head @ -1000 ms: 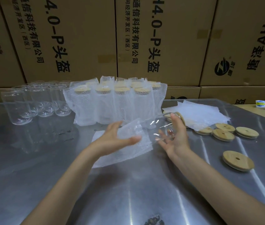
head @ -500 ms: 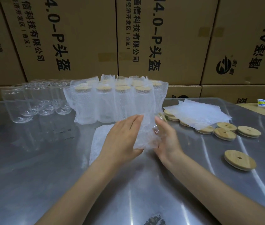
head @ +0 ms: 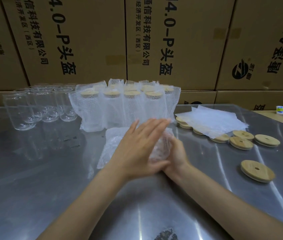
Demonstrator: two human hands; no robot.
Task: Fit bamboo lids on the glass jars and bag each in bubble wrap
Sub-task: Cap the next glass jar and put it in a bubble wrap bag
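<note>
The clear glass jar [head: 160, 149] lay in a white bubble-wrap bag [head: 113, 146]; left hand [head: 137, 149] pressed flat, fingers straight, probably smoothing it; right hand [head: 177, 153] cupped it steady.

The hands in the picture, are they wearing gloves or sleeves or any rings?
No gloves. The left hand and the right hand are both bare, and both forearms are bare right down to the bottom edge of the picture, so no sleeves show. No rings, watch or bracelets can be seen, though the fingers are a bit blurred.
</note>
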